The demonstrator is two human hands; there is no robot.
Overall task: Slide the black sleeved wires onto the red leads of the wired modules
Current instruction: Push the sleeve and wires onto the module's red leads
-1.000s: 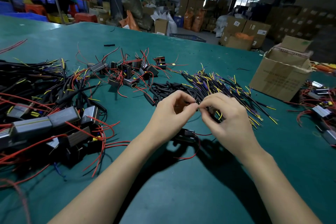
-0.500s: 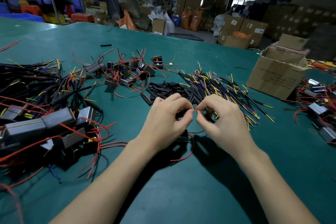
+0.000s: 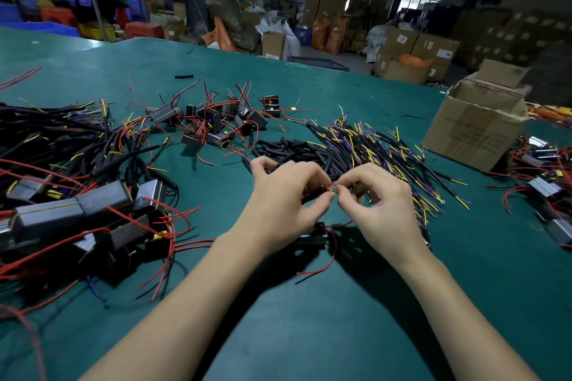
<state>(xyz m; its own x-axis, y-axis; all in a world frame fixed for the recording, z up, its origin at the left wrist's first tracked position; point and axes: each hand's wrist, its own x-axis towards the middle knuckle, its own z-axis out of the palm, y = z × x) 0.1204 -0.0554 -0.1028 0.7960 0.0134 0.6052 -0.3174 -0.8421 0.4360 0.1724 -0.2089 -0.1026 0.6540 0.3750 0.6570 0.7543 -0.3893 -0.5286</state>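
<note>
Both hands meet over the green felt-covered table. The left hand has thumb and forefinger pinched on a thin red lead, and the right hand pinches the same spot from the other side, other fingers loosely curled. The lead's small black wired module sits just below the hands. A pile of black sleeved wires with yellow and purple tips lies right behind, next to a brown cardboard box.

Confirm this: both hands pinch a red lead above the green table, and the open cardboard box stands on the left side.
Not quite. The head view shows the cardboard box on the right side. The rest holds: left hand and right hand pinch the red lead above the green table.
</note>
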